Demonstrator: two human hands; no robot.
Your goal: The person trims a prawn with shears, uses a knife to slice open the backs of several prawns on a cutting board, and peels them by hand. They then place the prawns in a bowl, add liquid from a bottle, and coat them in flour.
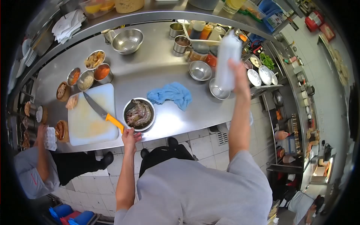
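My right hand (239, 77) is wrapped round a white squeeze bottle (227, 62), held up over the right part of the steel table and smeared by motion. My left hand (130, 139) is at the table's front edge, its fingers loosely apart. Its fingertips are right by the rim of a metal bowl (150, 125) and the end of a knife's orange handle (115, 122). Raw whole shrimp (138, 113) fill that bowl. The knife blade (94, 105) lies across a white cutting board (80, 125).
A crumpled blue cloth (170, 94) lies behind the shrimp bowl. Two small metal bowls (200, 71) stand to the right, a larger one (127, 40) at the back. Food containers (103, 72) line the left. Another person (37, 165) stands at the left end. A shelf edge (157, 17) crosses above.
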